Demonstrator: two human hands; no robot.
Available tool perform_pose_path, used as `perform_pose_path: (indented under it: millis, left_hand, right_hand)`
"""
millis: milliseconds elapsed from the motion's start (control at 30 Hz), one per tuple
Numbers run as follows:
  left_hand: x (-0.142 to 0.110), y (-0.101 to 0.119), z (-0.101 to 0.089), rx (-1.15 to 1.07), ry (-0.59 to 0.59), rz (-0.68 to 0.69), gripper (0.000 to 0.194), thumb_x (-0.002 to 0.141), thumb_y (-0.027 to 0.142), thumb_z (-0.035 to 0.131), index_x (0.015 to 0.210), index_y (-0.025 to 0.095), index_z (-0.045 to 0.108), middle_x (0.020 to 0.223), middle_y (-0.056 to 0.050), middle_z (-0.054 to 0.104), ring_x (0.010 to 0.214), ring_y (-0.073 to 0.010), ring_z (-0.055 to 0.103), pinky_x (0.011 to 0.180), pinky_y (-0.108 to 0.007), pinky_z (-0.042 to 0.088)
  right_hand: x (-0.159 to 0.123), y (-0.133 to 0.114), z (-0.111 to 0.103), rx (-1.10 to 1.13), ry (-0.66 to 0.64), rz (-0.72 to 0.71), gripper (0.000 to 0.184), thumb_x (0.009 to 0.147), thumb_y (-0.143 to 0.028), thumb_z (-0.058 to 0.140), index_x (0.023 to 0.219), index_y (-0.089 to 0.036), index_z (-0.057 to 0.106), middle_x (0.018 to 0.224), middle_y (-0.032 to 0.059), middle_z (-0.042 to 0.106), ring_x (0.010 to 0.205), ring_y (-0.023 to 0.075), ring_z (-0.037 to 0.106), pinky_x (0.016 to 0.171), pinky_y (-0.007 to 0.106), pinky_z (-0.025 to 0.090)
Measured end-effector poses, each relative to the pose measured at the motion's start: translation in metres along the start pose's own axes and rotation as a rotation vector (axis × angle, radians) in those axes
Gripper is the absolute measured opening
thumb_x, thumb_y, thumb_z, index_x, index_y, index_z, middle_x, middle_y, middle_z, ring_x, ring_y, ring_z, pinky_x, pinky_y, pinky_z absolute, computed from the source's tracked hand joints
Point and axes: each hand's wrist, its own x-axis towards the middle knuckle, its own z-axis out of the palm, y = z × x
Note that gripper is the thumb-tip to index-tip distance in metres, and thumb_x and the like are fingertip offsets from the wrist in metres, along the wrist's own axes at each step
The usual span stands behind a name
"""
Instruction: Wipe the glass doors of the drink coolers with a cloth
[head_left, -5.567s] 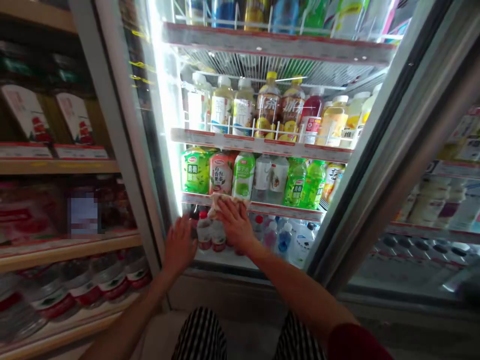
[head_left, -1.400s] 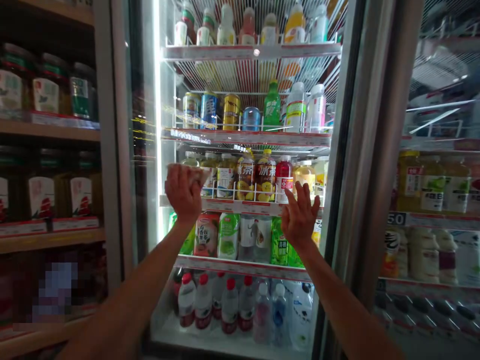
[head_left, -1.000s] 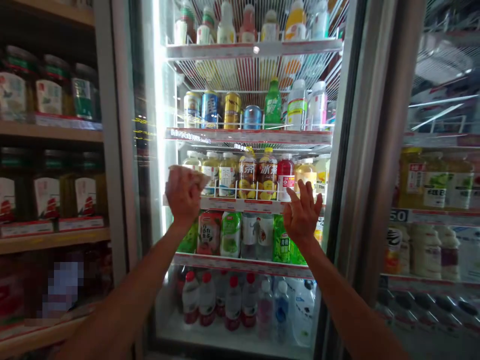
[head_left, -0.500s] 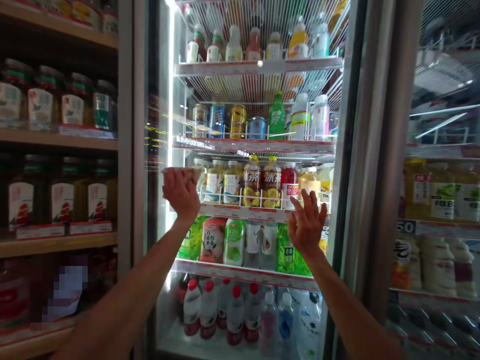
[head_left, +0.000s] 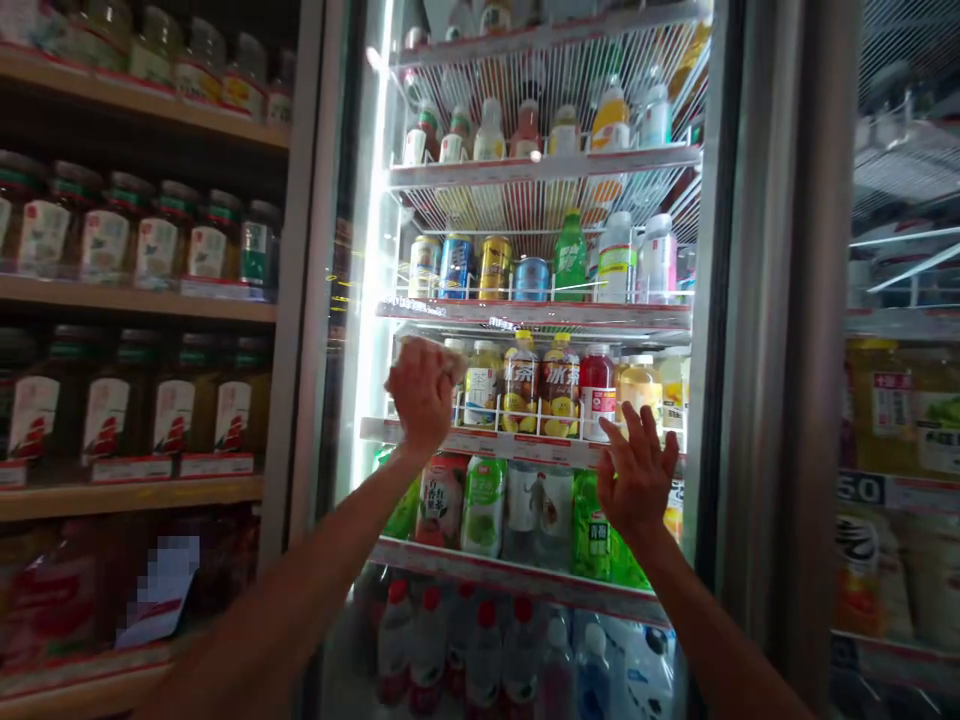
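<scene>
My left hand [head_left: 424, 392] is closed over a pale, crumpled cloth [head_left: 454, 362], held up at the left part of the glass door of a lit drinks fridge. Most of the cloth is hidden under my fingers. To the right, my right hand [head_left: 637, 470] has its fingers spread and holds nothing. It is at the glass, though I cannot tell how firmly it touches. Behind the glass, between my hands, stand brown iced tea bottles [head_left: 520, 385] with yellow caps and a red bottle [head_left: 598, 390].
The door's metal frame [head_left: 772, 300] runs up the right side, with another fridge section beyond it. On the left, wooden shelves [head_left: 135, 300] carry several rows of jars. Low inside the fridge stand red-capped bottles [head_left: 486, 650]; cans [head_left: 495, 268] stand on a higher shelf.
My left hand has moved right with the cloth across the glass, nearer my right hand. My right hand stays at about the same place on the door. The view has shifted slightly.
</scene>
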Motion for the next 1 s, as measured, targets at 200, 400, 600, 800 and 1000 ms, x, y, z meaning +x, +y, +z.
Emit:
perform_pose_path:
  millis: [200,400,600,800,1000]
  left_hand:
    - [0.008,0.011,-0.002,-0.119,-0.229,0.419,0.038,0.085,0.028,0.043,0.123,0.022,0.048,0.136,-0.006,0.044,0.132,-0.0194,0.029,0.108,-0.04,0.025]
    - [0.01,0.002,0.002,0.004,0.026,-0.045,0.043,0.088,0.027,0.033,0.125,0.008,0.043,0.138,-0.019,0.036,0.132,-0.0282,0.026,0.102,-0.053,0.026]
    - [-0.022,0.055,-0.013,-0.198,-0.564,0.572,0.039,0.087,0.036,0.037,0.124,0.026,0.046,0.139,0.001,0.038,0.135,-0.0165,0.023,0.111,-0.041,0.02]
    - [-0.019,0.012,-0.007,-0.022,-0.164,-0.194,0.046,0.088,0.024,0.025,0.131,0.011,0.036,0.145,-0.013,0.024,0.139,-0.021,0.006,0.112,-0.049,0.01]
    - [-0.031,0.027,-0.006,-0.149,-0.412,0.5,0.039,0.088,0.036,0.035,0.123,0.024,0.046,0.138,0.0,0.04,0.136,-0.0138,0.017,0.112,-0.038,0.016]
  right_hand:
    - [0.001,0.0,-0.003,0.027,0.031,0.005,0.031,0.085,-0.022,0.043,0.112,-0.019,0.057,0.134,0.0107,0.047,0.131,0.024,0.034,0.107,0.048,0.021]
    - [-0.001,0.001,-0.001,0.025,-0.004,0.003,0.033,0.084,-0.023,0.044,0.114,-0.021,0.056,0.136,0.0085,0.045,0.131,0.0234,0.034,0.108,0.048,0.021]
    - [-0.003,0.007,0.0,0.059,0.002,0.015,0.04,0.087,-0.033,0.037,0.108,-0.012,0.064,0.132,0.0131,0.049,0.128,0.0269,0.037,0.106,0.047,0.022]
    - [-0.004,0.007,0.003,0.066,0.016,-0.011,0.04,0.082,-0.032,0.041,0.114,-0.017,0.06,0.133,0.0099,0.049,0.127,0.0296,0.039,0.104,0.051,0.025]
    - [-0.007,0.005,0.004,0.087,0.039,-0.011,0.036,0.082,-0.027,0.043,0.114,-0.019,0.058,0.133,0.0082,0.048,0.129,0.0265,0.037,0.107,0.05,0.023]
